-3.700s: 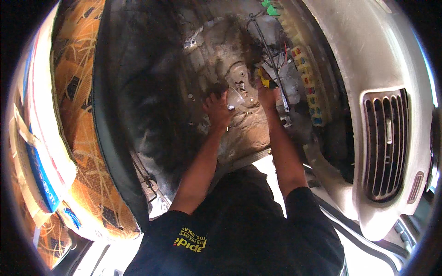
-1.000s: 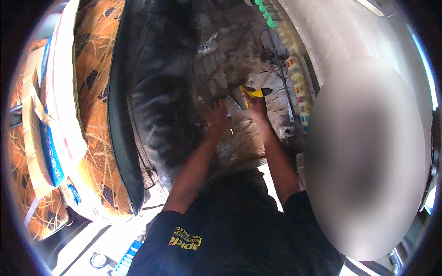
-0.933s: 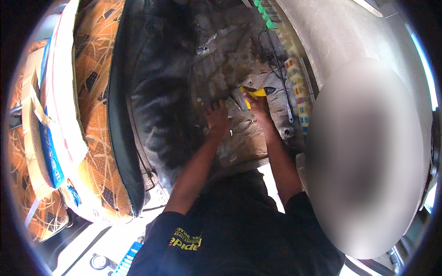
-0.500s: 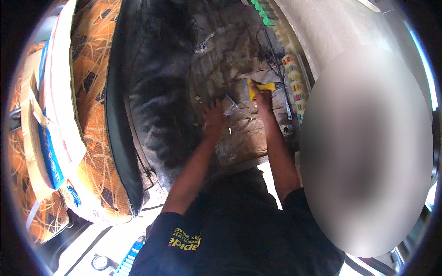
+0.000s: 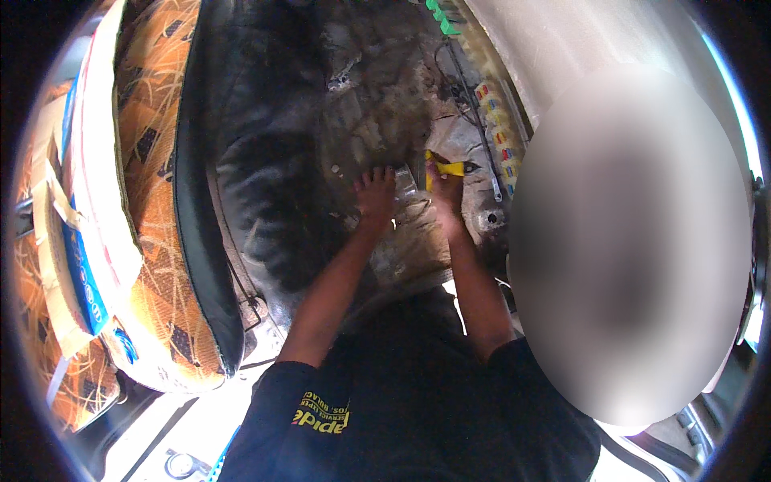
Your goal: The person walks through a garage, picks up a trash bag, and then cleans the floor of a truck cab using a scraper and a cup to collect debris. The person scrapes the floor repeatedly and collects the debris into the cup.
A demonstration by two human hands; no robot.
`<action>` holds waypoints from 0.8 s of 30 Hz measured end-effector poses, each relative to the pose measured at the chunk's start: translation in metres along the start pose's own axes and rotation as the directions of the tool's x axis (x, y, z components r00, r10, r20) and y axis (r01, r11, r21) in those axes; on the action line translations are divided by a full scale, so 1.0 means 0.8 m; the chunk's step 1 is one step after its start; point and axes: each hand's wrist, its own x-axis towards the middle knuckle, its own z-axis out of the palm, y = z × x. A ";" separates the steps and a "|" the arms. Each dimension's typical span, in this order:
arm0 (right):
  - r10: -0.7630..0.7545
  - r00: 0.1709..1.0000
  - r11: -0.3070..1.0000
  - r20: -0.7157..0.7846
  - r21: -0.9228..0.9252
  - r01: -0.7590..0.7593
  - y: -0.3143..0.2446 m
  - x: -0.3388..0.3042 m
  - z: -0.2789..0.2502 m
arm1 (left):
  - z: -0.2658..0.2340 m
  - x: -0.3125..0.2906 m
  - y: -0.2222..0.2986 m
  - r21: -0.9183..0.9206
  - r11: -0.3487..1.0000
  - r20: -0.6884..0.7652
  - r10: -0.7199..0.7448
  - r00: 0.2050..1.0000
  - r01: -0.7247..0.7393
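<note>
My left hand (image 5: 375, 194) lies on the dirty floor panel with its fingers spread, holding nothing. In my right hand (image 5: 446, 201) is a yellow-handled scraper (image 5: 454, 169), its fingers closed round it. The scraper's blade is mostly hidden now, close to the floor. A small shiny, pale flat piece (image 5: 406, 181) lies between my two hands. Under them the brown, worn floor covering (image 5: 414, 245) looks stained and creased. Right of the scraper the bare metal floor (image 5: 491, 218) shows, with a round hole.
A black crumpled floor mat (image 5: 269, 185) spreads to the left, beside an orange patterned seat (image 5: 161, 265). Flattened cardboard (image 5: 60, 265) leans at the far left. A thin metal rod (image 5: 480, 140) and a strip with coloured connectors (image 5: 499, 140) run along the right. A blurred patch covers the right side.
My right hand has drawn the scraper nearer to me and a little left, closer to my left hand. My left hand stays on the floor. The whole view has shifted slightly.
</note>
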 end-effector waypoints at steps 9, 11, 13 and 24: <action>-0.130 0.991 0.982 0.016 -0.133 0.131 0.003 0.006 -0.012 | 0.011 0.005 0.000 -0.016 1.000 0.008 -0.016 1.000 0.017; -0.035 0.998 0.993 0.046 0.118 0.029 0.010 -0.002 0.006 | 0.005 0.004 -0.001 -0.030 0.999 0.021 -0.029 0.999 0.030; 0.037 0.999 0.981 -0.034 0.192 -0.030 0.007 0.003 0.004 | -0.004 0.000 -0.005 -0.063 0.996 0.016 -0.063 0.998 0.064; -0.439 0.897 0.504 0.053 -0.812 0.294 -0.035 -0.001 -0.049 | -0.009 -0.014 0.013 -0.070 0.998 0.054 -0.003 0.999 0.007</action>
